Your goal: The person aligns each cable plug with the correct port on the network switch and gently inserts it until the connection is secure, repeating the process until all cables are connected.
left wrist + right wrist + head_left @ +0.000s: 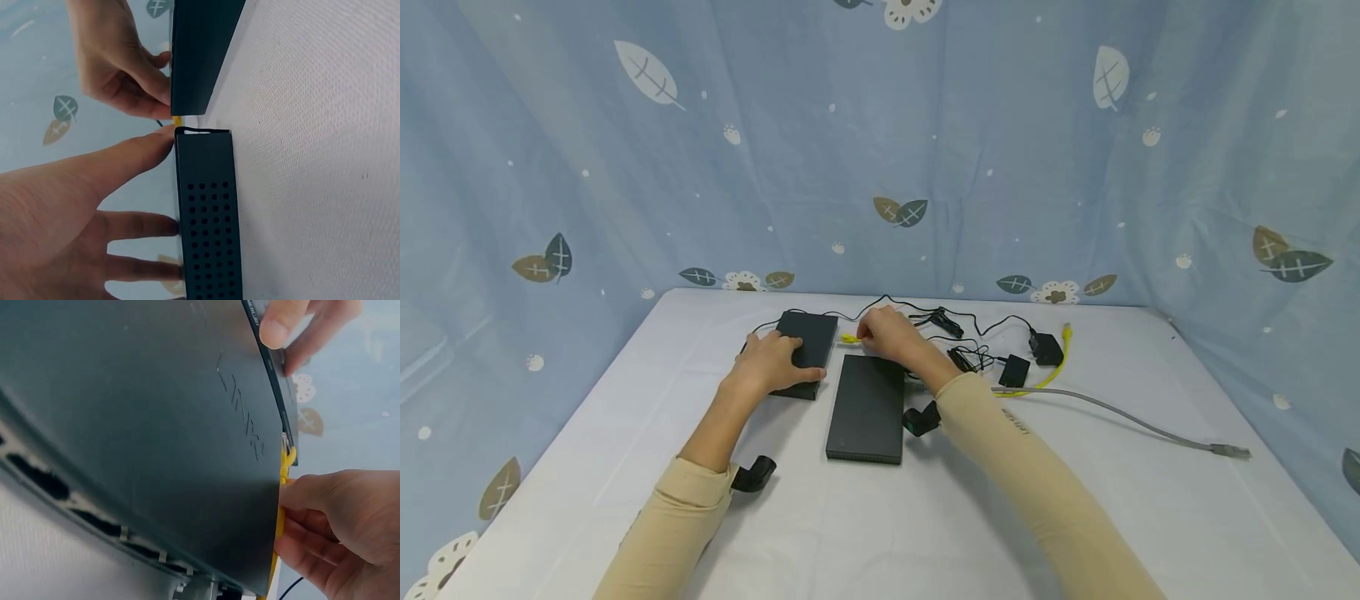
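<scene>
My left hand (767, 362) rests on a flat black network box (808, 329), thumb and fingers spread over its top. The left wrist view shows the box's perforated side (212, 237) with that hand's fingertips against the top face. My right hand (887, 332) pinches a yellow network cable (279, 519) between thumb and fingers. The cable's plug end (285, 445) points at the edge of the left box; whether it sits in a port cannot be told. A second black network box (867, 408) lies just in front of the right hand.
Right of the boxes lie thin black cords, a black power adapter (1047, 348) and a smaller black block (1015, 371). A grey network cable (1101, 406) stretches towards the table's right side. Behind the white table (880, 533) hangs a blue patterned curtain (820, 150).
</scene>
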A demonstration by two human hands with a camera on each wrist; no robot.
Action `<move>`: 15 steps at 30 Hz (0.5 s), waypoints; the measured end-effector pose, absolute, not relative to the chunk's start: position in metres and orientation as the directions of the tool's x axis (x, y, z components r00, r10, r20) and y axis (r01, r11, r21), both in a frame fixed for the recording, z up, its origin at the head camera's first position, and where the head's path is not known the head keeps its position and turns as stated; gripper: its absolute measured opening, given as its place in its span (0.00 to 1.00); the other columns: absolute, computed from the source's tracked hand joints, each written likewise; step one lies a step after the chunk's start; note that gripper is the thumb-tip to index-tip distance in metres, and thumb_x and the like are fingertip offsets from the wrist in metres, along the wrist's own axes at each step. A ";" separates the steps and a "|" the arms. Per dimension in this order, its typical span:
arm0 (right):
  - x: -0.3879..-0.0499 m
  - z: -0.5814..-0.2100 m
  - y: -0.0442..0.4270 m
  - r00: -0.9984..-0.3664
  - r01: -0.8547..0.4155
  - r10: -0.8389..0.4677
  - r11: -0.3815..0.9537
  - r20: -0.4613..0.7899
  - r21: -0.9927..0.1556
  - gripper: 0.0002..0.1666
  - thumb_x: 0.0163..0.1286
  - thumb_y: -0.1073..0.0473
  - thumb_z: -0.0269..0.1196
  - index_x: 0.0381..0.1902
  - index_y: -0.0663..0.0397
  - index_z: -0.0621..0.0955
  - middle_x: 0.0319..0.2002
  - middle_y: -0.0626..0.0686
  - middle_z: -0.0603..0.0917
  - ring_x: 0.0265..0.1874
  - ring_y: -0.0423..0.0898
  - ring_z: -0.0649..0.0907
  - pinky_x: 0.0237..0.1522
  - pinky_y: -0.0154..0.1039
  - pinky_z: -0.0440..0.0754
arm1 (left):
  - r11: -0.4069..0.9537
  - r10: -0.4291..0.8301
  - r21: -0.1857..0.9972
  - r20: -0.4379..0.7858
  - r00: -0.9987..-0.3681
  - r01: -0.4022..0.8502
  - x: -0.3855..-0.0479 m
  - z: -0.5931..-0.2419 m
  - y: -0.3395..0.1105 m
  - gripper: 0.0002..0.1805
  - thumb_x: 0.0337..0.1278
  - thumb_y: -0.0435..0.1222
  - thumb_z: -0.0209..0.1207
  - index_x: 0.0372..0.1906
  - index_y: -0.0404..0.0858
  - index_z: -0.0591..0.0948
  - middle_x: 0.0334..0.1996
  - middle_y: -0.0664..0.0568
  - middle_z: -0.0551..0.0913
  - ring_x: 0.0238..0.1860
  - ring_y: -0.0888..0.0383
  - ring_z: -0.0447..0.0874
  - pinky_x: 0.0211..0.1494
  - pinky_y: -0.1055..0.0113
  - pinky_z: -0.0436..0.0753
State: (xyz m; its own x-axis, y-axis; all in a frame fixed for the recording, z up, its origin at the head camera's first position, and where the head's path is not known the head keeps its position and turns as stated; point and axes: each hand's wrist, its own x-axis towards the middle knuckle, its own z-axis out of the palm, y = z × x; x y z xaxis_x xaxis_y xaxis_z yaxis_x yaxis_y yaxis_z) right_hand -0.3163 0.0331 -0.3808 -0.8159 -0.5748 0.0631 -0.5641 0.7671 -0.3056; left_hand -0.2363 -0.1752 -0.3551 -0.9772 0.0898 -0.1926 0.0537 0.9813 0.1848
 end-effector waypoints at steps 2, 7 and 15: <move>-0.315 -0.381 0.031 -0.818 -0.560 -0.572 0.768 0.059 -0.310 0.11 0.72 0.62 0.60 0.45 0.56 0.87 0.45 0.53 0.88 0.41 0.47 0.87 0.47 0.41 0.84 | 0.980 0.094 0.191 -0.189 -0.978 0.058 -0.236 -0.355 -0.175 0.46 0.55 0.63 0.61 0.70 0.35 0.70 0.69 0.30 0.66 0.67 0.21 0.59 0.58 0.27 0.70; -0.313 -0.381 0.028 -0.819 -0.550 -0.572 0.767 0.036 -0.330 0.11 0.72 0.63 0.60 0.47 0.57 0.87 0.46 0.55 0.88 0.42 0.48 0.87 0.47 0.42 0.84 | 0.979 0.098 0.196 -0.187 -0.977 0.061 -0.236 -0.356 -0.175 0.46 0.56 0.63 0.60 0.70 0.35 0.70 0.69 0.30 0.65 0.66 0.21 0.60 0.58 0.28 0.70; -0.312 -0.381 0.025 -0.821 -0.549 -0.570 0.775 0.030 -0.312 0.12 0.72 0.64 0.59 0.47 0.57 0.86 0.47 0.54 0.88 0.41 0.47 0.87 0.47 0.41 0.84 | 0.979 0.105 0.193 -0.181 -0.978 0.070 -0.235 -0.358 -0.176 0.46 0.55 0.63 0.61 0.70 0.35 0.70 0.69 0.30 0.66 0.65 0.25 0.63 0.59 0.31 0.71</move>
